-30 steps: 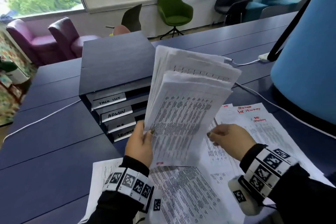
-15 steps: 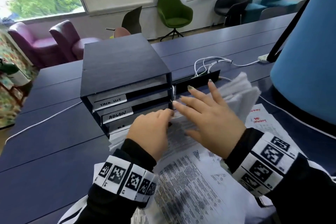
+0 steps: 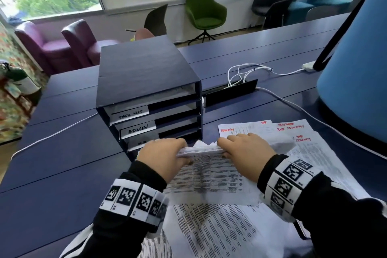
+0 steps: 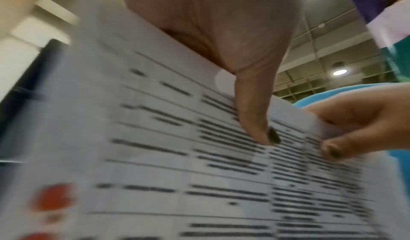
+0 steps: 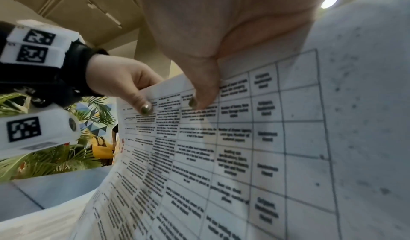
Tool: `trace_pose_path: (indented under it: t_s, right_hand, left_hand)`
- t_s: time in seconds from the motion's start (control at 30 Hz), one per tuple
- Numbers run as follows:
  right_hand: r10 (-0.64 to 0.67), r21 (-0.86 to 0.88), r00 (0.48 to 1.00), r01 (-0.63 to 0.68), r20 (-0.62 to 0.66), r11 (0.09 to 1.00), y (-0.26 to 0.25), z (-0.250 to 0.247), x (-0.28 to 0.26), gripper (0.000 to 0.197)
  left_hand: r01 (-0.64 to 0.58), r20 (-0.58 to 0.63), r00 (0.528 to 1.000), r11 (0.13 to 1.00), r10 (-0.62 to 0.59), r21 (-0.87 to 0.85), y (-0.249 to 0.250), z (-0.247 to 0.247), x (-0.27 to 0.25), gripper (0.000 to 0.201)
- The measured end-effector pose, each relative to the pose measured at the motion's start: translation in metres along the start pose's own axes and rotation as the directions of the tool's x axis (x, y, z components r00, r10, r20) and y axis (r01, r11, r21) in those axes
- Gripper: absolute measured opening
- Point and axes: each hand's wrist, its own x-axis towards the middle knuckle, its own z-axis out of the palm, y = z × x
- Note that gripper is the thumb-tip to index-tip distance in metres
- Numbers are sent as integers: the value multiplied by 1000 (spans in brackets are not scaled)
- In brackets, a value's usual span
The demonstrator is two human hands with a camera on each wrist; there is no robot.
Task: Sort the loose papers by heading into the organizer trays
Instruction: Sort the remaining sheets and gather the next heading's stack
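The dark blue organizer stands on the table with several stacked trays; the labels TASK LIST and ADMIN are readable, the lower ones partly hidden. In front of its lowest trays lies a thick stack of printed papers. My left hand grips the stack's far left corner and my right hand grips its far right corner. In the wrist views both thumbs press on the top sheet, with the fingers underneath.
More loose sheets with red handwritten headings spread to the right, and others lie close to me. A big blue lampshade leans in at the right. White cables run from a black cable box behind the papers.
The stack stood upright in my left hand a second ago. It has come down flat in front of the lower trays, and both hands now grip its far edge.
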Motion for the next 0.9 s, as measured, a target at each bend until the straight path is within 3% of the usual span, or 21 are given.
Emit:
trace_pose_path:
  t_s: [0.1, 0.2, 0.3, 0.4, 0.57, 0.73, 0.9]
  right_hand:
    - [26, 41, 1000, -26, 7, 999, 4, -3, 4, 17]
    - [74, 84, 997, -74, 1, 994, 7, -13, 5, 15]
    - [160, 208, 986, -149, -37, 967, 10, -25, 3, 17]
    - [270, 383, 961, -229, -55, 895, 20, -39, 0, 11]
    - [326, 685, 945, -237, 0, 689, 46, -38, -2, 9]
    - [329, 755, 924, -357, 197, 550, 51, -4, -2, 8]
    - [341, 771, 857, -503, 386, 389, 48, 32, 4, 16]
  left_hand:
    - [83, 7, 997, 996, -83, -29, -23, -7, -6, 29]
    - [180, -24, 981, 952, -192, -248, -42, -12, -12, 25]
    - [180, -99, 948, 765, -303, -618, -58, -6, -15, 18]
    - [165, -33, 938, 528, -344, -833, -67, 7, -16, 22]
    - [271, 74, 912, 455, -405, -848, -79, 42, -22, 14]
    - [394, 222, 874, 365, -432, -843, -71, 59, -28, 22]
    - [427, 241, 818, 269, -523, -864, -79, 73, -36, 16]
